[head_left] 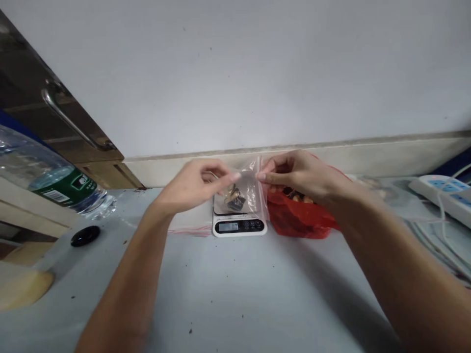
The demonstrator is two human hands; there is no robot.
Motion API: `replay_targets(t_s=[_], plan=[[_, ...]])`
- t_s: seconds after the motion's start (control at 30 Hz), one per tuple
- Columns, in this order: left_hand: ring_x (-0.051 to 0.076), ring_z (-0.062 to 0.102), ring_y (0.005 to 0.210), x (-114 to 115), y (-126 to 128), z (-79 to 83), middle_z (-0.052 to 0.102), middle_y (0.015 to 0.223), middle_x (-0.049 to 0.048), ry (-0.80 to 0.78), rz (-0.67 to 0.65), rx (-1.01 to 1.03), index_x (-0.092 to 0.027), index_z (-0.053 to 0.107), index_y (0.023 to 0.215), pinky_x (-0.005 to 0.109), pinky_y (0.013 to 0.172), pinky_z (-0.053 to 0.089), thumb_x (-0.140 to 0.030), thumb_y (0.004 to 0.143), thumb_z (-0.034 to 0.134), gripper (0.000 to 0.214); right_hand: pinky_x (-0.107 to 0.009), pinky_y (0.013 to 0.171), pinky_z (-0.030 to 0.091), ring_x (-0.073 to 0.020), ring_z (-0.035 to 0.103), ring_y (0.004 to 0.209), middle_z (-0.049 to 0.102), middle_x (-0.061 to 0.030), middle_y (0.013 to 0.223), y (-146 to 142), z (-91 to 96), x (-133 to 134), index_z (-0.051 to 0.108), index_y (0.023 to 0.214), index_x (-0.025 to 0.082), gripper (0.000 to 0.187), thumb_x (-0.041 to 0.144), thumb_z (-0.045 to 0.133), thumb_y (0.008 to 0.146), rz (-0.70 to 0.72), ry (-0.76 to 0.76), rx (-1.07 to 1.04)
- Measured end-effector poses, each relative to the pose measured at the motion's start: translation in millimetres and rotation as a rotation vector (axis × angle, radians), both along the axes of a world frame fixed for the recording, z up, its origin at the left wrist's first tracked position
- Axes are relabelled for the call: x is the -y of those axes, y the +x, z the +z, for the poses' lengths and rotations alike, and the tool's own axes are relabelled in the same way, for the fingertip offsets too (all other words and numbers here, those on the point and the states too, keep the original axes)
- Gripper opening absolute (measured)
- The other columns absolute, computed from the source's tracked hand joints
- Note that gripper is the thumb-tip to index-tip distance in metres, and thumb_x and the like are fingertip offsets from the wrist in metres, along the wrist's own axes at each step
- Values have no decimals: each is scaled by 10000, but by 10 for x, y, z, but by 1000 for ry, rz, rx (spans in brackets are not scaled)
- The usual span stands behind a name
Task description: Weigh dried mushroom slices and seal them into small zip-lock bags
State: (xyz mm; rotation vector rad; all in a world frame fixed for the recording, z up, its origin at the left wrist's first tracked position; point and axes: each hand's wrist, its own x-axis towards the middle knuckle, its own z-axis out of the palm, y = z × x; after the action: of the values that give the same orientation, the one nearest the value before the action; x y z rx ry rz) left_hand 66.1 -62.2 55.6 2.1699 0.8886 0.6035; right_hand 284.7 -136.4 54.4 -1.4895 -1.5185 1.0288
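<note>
A small clear zip bag (252, 192) with brown, tan and dark pieces (234, 198) in it is over a white digital kitchen scale (239, 229). My right hand (294, 174) is closed, thumb and forefinger pinching the bag's zip edge. My left hand (200, 182) is at the bag's other side, thumb stretched over it and the forefinger curled; its fingertips are partly hidden, but it seems to pinch the bag. The scale's display seems to read zero. A red plastic bag (301, 218) holding brown pieces lies below my right hand.
More clear zip bags (191, 223) lie left of the scale. A large water bottle (55, 176) and a black round lid (85, 236) are at the left. At the right are another clear bag (401, 203), a power strip (443, 193) and cables. A wall (275, 73) stands behind.
</note>
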Motion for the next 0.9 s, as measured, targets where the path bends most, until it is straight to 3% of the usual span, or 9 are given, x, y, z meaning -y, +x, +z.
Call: replay_targets(t_s=[0.1,0.3,0.43,0.57,0.67,0.73,0.8,0.9], plan=[[164,660,702,75,80,-4,698,720,23,-107,-196,-44,-175,719,764,273,664,529,-413,907,648,286,-272,490,277,-84,374,510,489,60,536,-97,-23,-5,573,568,206,477,563,885,613,11,22,-93],[143,643,654,51,64,-38,725,717,25,-161,-298,-44,-168,755,817,237,575,460,-357,917,647,239,-299,535,315,-101,426,551,542,26,585,-149,-93,11,603,560,197,485,576,893,647,96,45,-172],[135,652,624,69,59,-32,734,685,27,-173,-264,-28,-162,752,774,225,560,472,-312,899,637,227,-305,575,361,-112,461,581,571,13,608,-166,-129,16,590,561,198,489,573,882,677,92,61,-178],[111,615,527,109,103,-43,665,559,-10,-216,-239,31,-167,705,645,202,510,473,-187,774,609,162,-298,589,383,-113,486,595,578,10,619,-177,-108,35,603,587,191,445,532,868,695,135,29,-198],[96,562,461,95,96,-40,625,495,-19,-178,-195,33,-174,684,557,190,460,430,-166,688,577,170,-279,539,329,-94,432,544,505,41,555,-145,-67,50,577,569,192,354,388,831,718,129,-3,-154],[96,551,456,68,71,-27,635,503,-12,-101,-120,73,-177,695,544,194,453,424,-182,663,572,171,-271,499,269,-80,359,500,431,63,516,-120,-48,56,518,544,204,313,275,749,742,28,-12,-80],[98,540,457,52,57,-15,632,505,-8,12,-12,130,-177,680,518,201,451,413,-200,655,572,175,-261,495,282,-89,374,511,431,63,547,-122,-43,59,482,581,219,255,183,685,731,-118,72,7],[96,503,450,92,97,-17,583,467,-20,146,84,137,-175,638,493,211,448,378,-209,658,568,182,-275,613,433,-154,572,729,609,-24,835,-201,-43,71,555,661,216,158,76,623,688,-237,391,158]])
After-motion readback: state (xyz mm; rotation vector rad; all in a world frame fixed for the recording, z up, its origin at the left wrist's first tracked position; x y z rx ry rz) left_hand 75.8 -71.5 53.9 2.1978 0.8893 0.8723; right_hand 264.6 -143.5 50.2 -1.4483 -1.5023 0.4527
